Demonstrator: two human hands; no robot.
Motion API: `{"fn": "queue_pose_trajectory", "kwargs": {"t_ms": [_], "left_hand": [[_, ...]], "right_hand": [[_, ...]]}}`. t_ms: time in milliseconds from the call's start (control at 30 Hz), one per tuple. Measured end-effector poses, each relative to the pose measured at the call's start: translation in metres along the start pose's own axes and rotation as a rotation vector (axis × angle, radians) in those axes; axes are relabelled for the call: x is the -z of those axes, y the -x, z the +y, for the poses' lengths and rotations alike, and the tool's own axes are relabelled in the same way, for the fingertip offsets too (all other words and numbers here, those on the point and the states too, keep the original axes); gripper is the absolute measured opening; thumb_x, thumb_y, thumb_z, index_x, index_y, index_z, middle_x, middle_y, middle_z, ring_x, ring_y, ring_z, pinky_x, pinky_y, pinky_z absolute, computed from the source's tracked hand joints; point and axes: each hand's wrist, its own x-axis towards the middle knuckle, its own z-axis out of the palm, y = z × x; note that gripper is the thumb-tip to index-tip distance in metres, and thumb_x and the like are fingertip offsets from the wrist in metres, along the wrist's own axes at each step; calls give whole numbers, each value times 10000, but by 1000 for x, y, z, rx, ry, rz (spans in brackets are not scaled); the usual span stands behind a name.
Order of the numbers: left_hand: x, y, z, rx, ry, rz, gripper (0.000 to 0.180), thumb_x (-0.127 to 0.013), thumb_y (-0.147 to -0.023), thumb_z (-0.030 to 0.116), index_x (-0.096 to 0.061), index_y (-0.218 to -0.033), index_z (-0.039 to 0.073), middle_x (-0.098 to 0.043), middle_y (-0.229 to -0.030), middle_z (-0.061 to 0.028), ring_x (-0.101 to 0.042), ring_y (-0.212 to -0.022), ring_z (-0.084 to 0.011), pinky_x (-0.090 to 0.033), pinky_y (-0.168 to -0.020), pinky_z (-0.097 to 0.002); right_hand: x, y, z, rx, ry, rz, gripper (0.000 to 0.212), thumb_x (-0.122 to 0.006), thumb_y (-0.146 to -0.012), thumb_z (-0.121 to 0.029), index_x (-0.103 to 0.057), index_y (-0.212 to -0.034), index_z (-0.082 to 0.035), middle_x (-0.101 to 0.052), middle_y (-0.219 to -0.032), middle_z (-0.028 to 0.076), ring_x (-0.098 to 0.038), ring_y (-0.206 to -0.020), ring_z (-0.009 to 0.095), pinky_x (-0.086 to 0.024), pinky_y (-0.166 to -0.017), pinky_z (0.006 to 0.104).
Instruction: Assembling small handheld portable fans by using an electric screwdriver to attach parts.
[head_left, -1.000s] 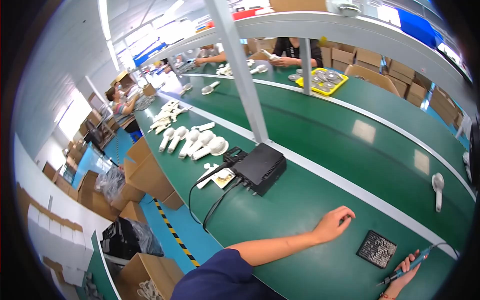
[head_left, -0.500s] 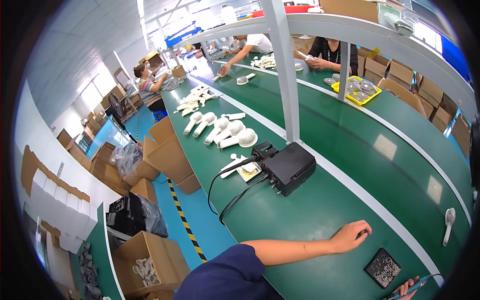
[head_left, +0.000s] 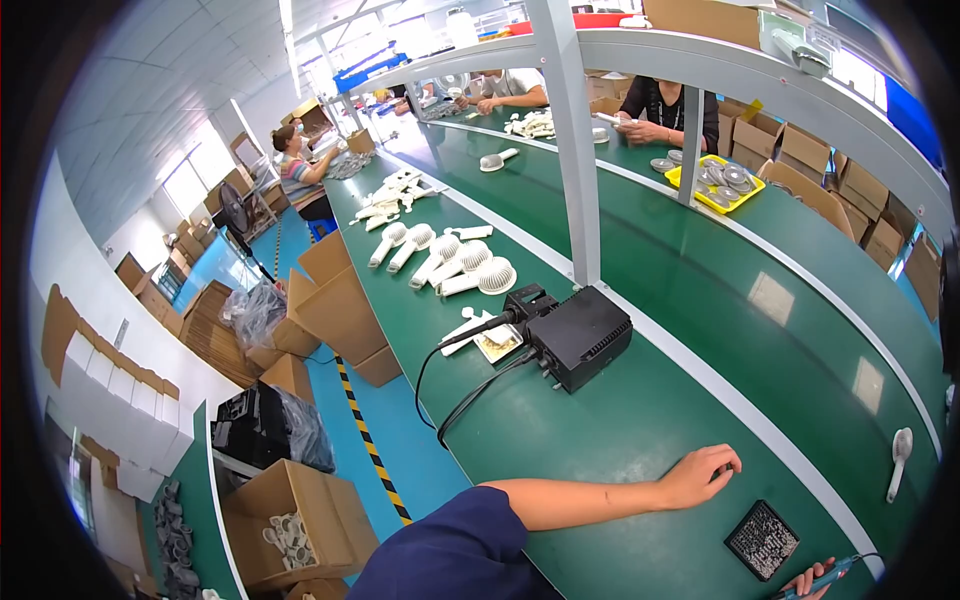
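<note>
My left hand rests on the green bench top, its fingers loosely bent with gaps between them and nothing visible in them. At the lower right edge, my right hand is closed around a teal electric screwdriver with a thin dark cord. Only part of that hand shows. Between the two hands lies a square black tray filled with small silvery pieces that look like screws. A white handheld fan lies farther right, on the strip beyond the pale rail.
A black box with cables stands by a grey post. Beyond it lie several white fan bodies. A yellow tray holds grey discs. Cardboard boxes line the bench's left side. Co-workers sit farther along.
A co-worker's arm at the far end has drawn back from the bench. My left hand stays almost still, and my right hand keeps its hold on the screwdriver.
</note>
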Motion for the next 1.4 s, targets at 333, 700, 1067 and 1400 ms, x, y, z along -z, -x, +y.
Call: {"fn": "queue_pose_trajectory", "kwargs": {"t_ms": [333, 700, 1067, 1400], "left_hand": [[0, 0, 0, -9, -5, -1, 85, -543, -884, 53, -575, -961, 35, -586, -924, -81, -594, -791, -214, -482, -737, -354], [0, 0, 0, -8, -16, -7, 86, -547, -892, 70, -580, -963, 36, -586, -917, -73, -587, -797, -209, -478, -741, -349], [0, -1, -1, -57, -26, 18, 75, -550, -868, 49, -570, -936, 25, -586, -901, -90, -587, -764, -226, -482, -707, -350], [1, 1, 0, 2, -29, -24, 91, -542, -900, 75, -584, -969, 34, -592, -933, -73, -593, -803, -208, -487, -749, -343]], "right_hand": [[11, -3, -6, -16, -1, -5, 430, -426, -965, -360, -482, -1180, 9, -503, -882, 120, -431, -562, 184, -403, -504, 301], [18, -3, -9, 12, 169, 63, 442, -431, -969, -411, -520, -1185, -36, -545, -903, 94, -511, -663, 197, -447, -568, 298], [-2, 1, 1, 13, 111, 60, 410, -451, -966, -392, -521, -1124, -20, -537, -869, 88, -450, -572, 160, -393, -488, 266], [-2, 2, 2, -26, 43, -6, 411, -418, -980, -397, -514, -1120, -22, -541, -872, 102, -436, -558, 164, -387, -470, 266]]}}
